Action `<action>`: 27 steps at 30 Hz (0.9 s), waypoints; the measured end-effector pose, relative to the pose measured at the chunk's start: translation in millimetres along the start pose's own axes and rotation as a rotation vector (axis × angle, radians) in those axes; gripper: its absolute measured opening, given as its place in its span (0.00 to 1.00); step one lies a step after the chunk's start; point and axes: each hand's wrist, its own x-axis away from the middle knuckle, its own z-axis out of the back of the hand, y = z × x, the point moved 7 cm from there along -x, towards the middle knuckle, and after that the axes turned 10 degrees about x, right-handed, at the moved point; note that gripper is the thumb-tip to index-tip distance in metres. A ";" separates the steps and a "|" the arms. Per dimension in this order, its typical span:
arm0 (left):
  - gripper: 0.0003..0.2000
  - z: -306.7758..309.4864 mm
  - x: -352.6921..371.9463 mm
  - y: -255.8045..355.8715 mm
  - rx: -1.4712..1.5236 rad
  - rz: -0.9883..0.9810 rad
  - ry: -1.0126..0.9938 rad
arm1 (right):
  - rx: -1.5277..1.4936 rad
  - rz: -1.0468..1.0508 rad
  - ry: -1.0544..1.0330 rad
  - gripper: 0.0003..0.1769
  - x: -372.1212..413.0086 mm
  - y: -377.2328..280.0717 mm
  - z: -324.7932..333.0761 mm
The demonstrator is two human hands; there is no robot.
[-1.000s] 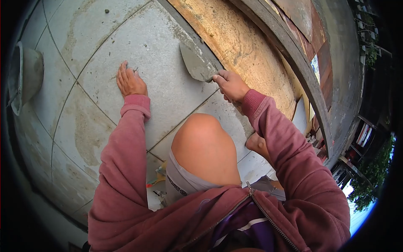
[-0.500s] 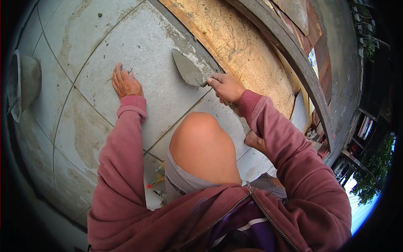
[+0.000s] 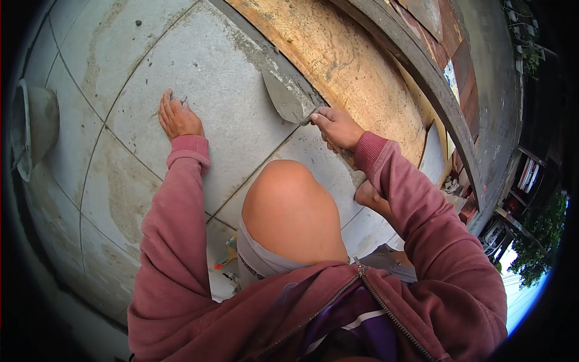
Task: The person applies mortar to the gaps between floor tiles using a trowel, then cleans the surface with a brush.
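1. The pale tiled floor (image 3: 226,78) was marked with brownish stains and crossed by dark joints.
2. A wooden board (image 3: 338,54) was set alongside the tile edge, and it was bordered on its far side by a dark beam (image 3: 429,84).
3. A grey strip (image 3: 272,53) was seen between the tile and the board, with grey smears spread along the tile edge.
4. A bucket (image 3: 46,123) was placed at the far left, well apart from both hands.
5. A trowel (image 3: 282,99) was held at the tile edge, just beside the strip; its blade was pointed forward and to the left of the right grip (image 3: 316,117). How firmly the blade was pressed could not be told.
6. The right grip was clamped on the trowel's handle, which was mostly hidden by the fingers; the thumb was laid near the blade's base.
7. The left grip (image 3: 181,117) was laid palm down on the tile, its fingers extended, between the bucket and the trowel.
8. A small lump (image 3: 139,23) was seen on the floor beyond the left grip.
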 end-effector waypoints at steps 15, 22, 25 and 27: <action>0.07 1.6 0.2 1.7 0.013 -0.029 0.012 | -0.047 -0.001 0.048 0.16 -6.8 -2.1 8.7; 0.07 2.5 1.8 2.5 0.001 0.001 -0.008 | 0.030 0.000 0.069 0.17 -16.2 -17.0 8.6; 0.08 -3.6 2.2 -3.9 -0.030 0.010 -0.027 | 0.198 0.133 0.053 0.18 -27.0 -59.2 4.8; 0.08 -0.9 0.2 -2.0 -0.010 0.019 -0.036 | 0.198 0.142 0.033 0.18 -36.0 -73.7 -1.9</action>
